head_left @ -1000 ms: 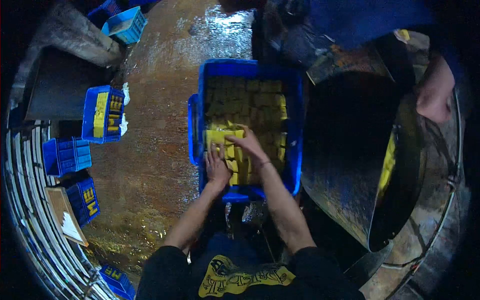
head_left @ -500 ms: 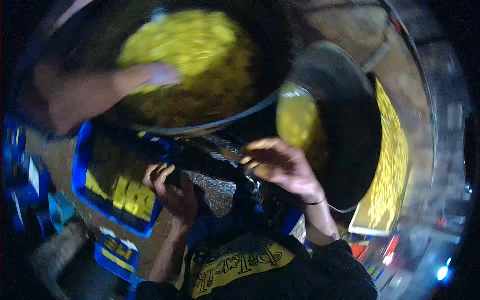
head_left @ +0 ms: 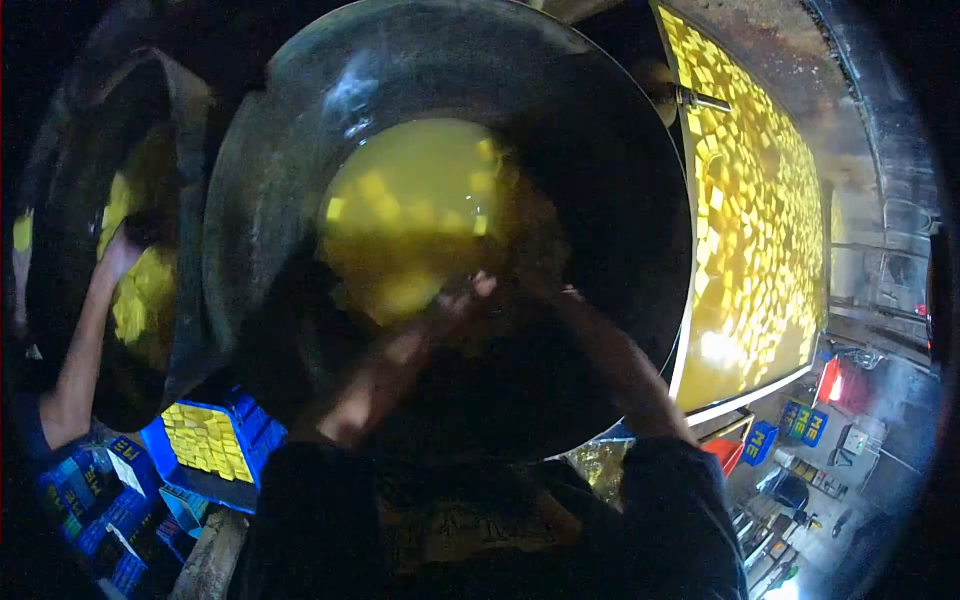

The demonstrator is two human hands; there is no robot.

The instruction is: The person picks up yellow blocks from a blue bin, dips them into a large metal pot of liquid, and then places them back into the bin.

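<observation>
In front of me is a big dark round pan (head_left: 275, 165) with cloudy yellow liquid (head_left: 420, 165) in its bottom. Yellow tofu-like blocks (head_left: 375, 190) lie in the liquid. My left hand (head_left: 465, 295) reaches over the pan to the near side of the liquid, its fingers blurred. Close beside it, my right hand (head_left: 540, 255) is down in the deep shadow at the liquid's right side, its fingers hidden by the dark. Whether either hand holds a block, I cannot tell.
Another person's hand (head_left: 122, 252) reaches into a second pan (head_left: 190, 125) of yellow pieces at left. Below it stands a blue crate (head_left: 258, 425) packed with yellow blocks; more blue crates (head_left: 95, 485) are at lower left. A shallow tray (head_left: 750, 399) of yellow cubes in liquid lies right.
My view has swung right to the pan that was on the right. Both my hands have moved from before my body into that pan, down by the liquid.
</observation>
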